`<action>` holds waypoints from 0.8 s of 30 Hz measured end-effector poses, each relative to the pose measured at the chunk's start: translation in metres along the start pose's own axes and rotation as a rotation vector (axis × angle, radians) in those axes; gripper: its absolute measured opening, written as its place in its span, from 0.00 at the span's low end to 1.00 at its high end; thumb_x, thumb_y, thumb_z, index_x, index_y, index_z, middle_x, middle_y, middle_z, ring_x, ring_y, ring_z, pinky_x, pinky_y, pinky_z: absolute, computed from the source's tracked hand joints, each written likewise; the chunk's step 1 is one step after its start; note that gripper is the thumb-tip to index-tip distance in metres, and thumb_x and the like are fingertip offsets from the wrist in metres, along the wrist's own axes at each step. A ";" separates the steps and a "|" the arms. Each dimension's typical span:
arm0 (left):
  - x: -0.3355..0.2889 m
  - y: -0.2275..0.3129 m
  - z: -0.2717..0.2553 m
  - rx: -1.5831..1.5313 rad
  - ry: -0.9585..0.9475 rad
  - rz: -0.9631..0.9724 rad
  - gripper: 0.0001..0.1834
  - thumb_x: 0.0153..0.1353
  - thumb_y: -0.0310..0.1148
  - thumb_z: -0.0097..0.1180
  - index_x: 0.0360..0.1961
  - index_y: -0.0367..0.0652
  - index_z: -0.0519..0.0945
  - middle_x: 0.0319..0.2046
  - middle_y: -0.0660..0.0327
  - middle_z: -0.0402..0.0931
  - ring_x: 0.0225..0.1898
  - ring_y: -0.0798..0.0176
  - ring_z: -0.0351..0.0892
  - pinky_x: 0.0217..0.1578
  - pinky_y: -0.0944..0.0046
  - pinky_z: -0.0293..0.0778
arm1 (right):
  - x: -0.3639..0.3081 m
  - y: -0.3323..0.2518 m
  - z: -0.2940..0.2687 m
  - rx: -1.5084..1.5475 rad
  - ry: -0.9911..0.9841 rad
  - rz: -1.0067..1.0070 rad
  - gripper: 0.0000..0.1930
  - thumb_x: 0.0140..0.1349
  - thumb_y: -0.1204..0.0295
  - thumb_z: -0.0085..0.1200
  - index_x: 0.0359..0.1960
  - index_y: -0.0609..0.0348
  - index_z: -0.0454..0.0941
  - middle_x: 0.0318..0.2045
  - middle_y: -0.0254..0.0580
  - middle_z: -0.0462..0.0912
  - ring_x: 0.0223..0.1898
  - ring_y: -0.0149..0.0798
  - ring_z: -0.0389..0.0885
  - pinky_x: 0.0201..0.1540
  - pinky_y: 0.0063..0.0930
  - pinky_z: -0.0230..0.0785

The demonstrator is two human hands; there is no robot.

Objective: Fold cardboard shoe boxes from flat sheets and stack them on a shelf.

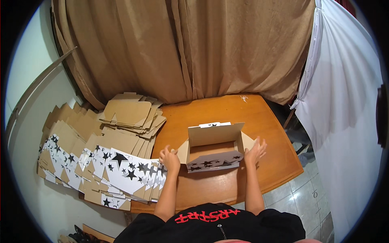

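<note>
A cardboard box (215,163), brown inside and white with black stars outside, stands partly folded on the table in front of me, its top uncovered. Its tall back panel (216,135) is upright, and side flaps stick out at both ends. At the left flap (183,152) is my left hand (169,159), fingers loosely bent and apart, touching or nearly touching its outer edge. My right hand (255,152) rests against the right flap (247,141) with its fingers spread. Neither hand appears closed around the cardboard.
The box stands on an orange-brown wooden table (263,121). Flat star-printed cardboard pieces (121,172) lie piled at the left, with a stack of brown cardboard (126,112) behind. A brown curtain (194,48) hangs at the back, a white cloth (344,101) at the right.
</note>
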State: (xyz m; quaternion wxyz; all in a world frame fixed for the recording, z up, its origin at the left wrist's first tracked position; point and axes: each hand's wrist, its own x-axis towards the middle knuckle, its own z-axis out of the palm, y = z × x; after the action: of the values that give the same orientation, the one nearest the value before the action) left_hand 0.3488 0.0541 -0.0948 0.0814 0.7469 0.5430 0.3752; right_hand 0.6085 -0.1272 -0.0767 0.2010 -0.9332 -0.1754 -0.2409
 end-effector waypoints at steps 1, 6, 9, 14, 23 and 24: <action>-0.001 0.001 0.004 0.098 -0.076 0.103 0.09 0.52 0.27 0.51 0.26 0.47 0.84 0.41 0.58 0.76 0.48 0.54 0.67 0.48 0.57 0.64 | 0.005 0.012 0.024 0.002 0.011 0.008 0.38 0.46 0.68 0.61 0.59 0.65 0.57 0.52 0.58 0.68 0.59 0.52 0.61 0.57 0.48 0.58; 0.021 0.011 0.014 0.023 -0.518 -0.192 0.24 0.45 0.49 0.61 0.23 0.34 0.81 0.38 0.49 0.78 0.43 0.47 0.75 0.42 0.54 0.71 | 0.018 -0.001 0.056 0.273 -0.663 -0.070 0.25 0.52 0.62 0.56 0.46 0.68 0.68 0.43 0.63 0.75 0.48 0.59 0.72 0.50 0.49 0.64; 0.031 0.007 0.020 0.090 -0.833 -0.126 0.38 0.36 0.58 0.63 0.33 0.28 0.80 0.41 0.41 0.76 0.41 0.45 0.77 0.41 0.54 0.73 | 0.025 -0.007 0.041 0.376 -0.615 -0.005 0.29 0.50 0.66 0.57 0.50 0.73 0.63 0.37 0.69 0.76 0.42 0.63 0.75 0.45 0.46 0.68; 0.028 -0.021 0.065 0.121 -1.083 0.040 0.69 0.26 0.65 0.67 0.58 0.19 0.51 0.55 0.26 0.56 0.61 0.34 0.53 0.61 0.54 0.52 | 0.046 -0.012 0.054 0.328 -0.646 -0.015 0.32 0.50 0.70 0.56 0.57 0.60 0.57 0.37 0.64 0.77 0.40 0.61 0.76 0.43 0.47 0.70; 0.017 -0.001 0.035 -0.098 -0.849 -0.123 0.48 0.50 0.40 0.57 0.62 0.25 0.44 0.54 0.28 0.58 0.59 0.35 0.58 0.59 0.54 0.57 | 0.051 0.001 0.080 0.544 -0.692 -0.187 0.36 0.48 0.79 0.50 0.62 0.42 0.53 0.37 0.59 0.79 0.42 0.60 0.76 0.45 0.44 0.68; 0.019 -0.001 0.033 -0.140 -0.873 -0.175 0.43 0.52 0.35 0.54 0.62 0.26 0.47 0.53 0.29 0.60 0.57 0.37 0.62 0.57 0.54 0.60 | 0.048 0.008 0.085 0.671 -0.615 -0.255 0.33 0.49 0.79 0.50 0.59 0.43 0.58 0.38 0.57 0.79 0.42 0.58 0.76 0.45 0.44 0.68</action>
State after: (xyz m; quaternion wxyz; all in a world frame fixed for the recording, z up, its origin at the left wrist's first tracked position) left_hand 0.3718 0.0801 -0.1098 0.3846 0.7792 0.4921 0.0525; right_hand 0.6839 -0.0840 -0.1222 0.3989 -0.8158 -0.4082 0.0938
